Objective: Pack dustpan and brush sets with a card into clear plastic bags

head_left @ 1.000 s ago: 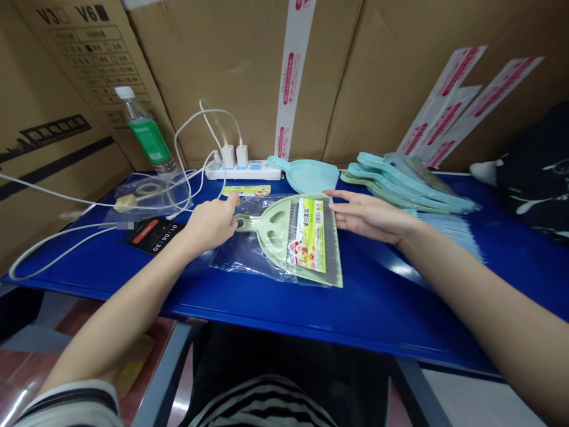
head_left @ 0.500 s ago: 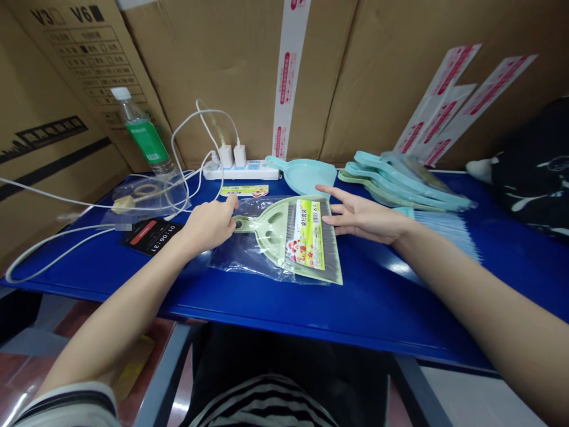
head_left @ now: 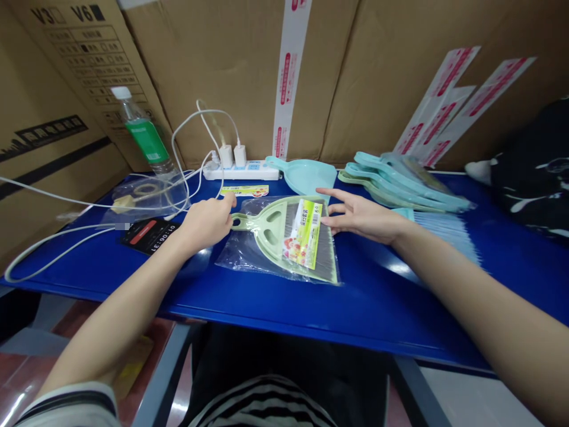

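A light green dustpan [head_left: 272,228] lies flat on the table, partly inside a clear plastic bag [head_left: 235,258]. A grey-bristled brush [head_left: 328,249] and a colourful printed card [head_left: 304,234] rest over its wide end. My left hand [head_left: 208,222] is closed at the end of the dustpan's handle, its fingertips pinching there. At the opposite end, my right hand [head_left: 362,218] has its fingers spread, index stretched out, and touches the bag's far right edge beside the card. Whether it pinches any film is hard to see.
Behind lie a blue dustpan [head_left: 311,173], a printed card strip [head_left: 245,190] and a white power strip [head_left: 262,172] with cables. Stacked dustpans [head_left: 400,181] and a blue brush [head_left: 448,234] sit right. A phone [head_left: 146,235] and bottle [head_left: 149,139] stand left.
The dustpan has slid slightly left with its handle at my left hand, and the card on it has tilted. The bag's left edge has shifted right. Both hands stay nearly in place.
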Tool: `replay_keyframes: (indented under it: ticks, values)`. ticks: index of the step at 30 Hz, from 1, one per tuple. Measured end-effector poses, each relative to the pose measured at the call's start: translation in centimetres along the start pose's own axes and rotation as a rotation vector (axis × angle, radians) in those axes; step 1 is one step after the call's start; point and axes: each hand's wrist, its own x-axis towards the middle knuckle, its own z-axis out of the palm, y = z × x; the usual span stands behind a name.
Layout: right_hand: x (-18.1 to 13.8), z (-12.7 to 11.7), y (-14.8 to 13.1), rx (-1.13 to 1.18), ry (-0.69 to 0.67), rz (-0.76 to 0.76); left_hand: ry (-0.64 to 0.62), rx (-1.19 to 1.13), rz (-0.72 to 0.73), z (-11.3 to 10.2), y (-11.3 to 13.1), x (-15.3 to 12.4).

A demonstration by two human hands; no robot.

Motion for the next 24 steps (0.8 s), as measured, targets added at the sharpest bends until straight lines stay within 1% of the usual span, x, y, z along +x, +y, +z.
replay_keyframes:
  ticks: [8,12,24]
  values:
    - [-0.1,0.7,-0.7,0.023,0.11,0.081,0.004,0.035,0.0,-0.1,0.2,-0.1]
    - [0.2,1.3,-0.5,-0.019,0.182,0.056,0.017,0.039,0.002,-0.1,0.3,-0.1]
    - [0.5,2.2,-0.5,-0.094,0.271,0.012,-0.013,0.031,-0.015,-0.1,0.8,-0.3]
